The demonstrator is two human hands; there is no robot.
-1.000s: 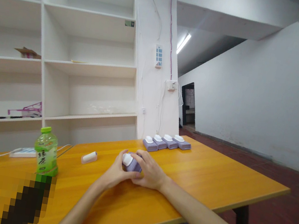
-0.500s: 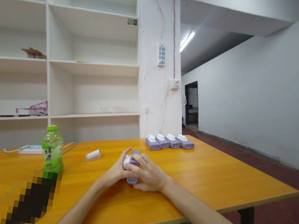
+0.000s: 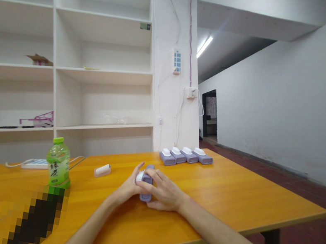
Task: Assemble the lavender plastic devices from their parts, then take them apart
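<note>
Both of my hands are on a small purple and white device (image 3: 146, 180) standing on the orange table (image 3: 231, 197). My left hand (image 3: 126, 189) cups its left side. My right hand (image 3: 163, 191) wraps fingers over its front and right side. The device stands on its edge, its lower part hidden by my fingers. Farther back, several matching purple devices with white tops (image 3: 186, 155) lie in a row near the table's far edge.
A green drink bottle (image 3: 58, 164) stands at the left. A small white cylinder (image 3: 102, 169) lies between the bottle and my hands. A white power strip (image 3: 34, 163) lies behind the bottle. White shelving (image 3: 67, 59) fills the back wall. A pixelated dark patch (image 3: 34, 217) covers the lower left.
The device went from lying flat under my hands to standing on its edge between them. The view shifted slightly left.
</note>
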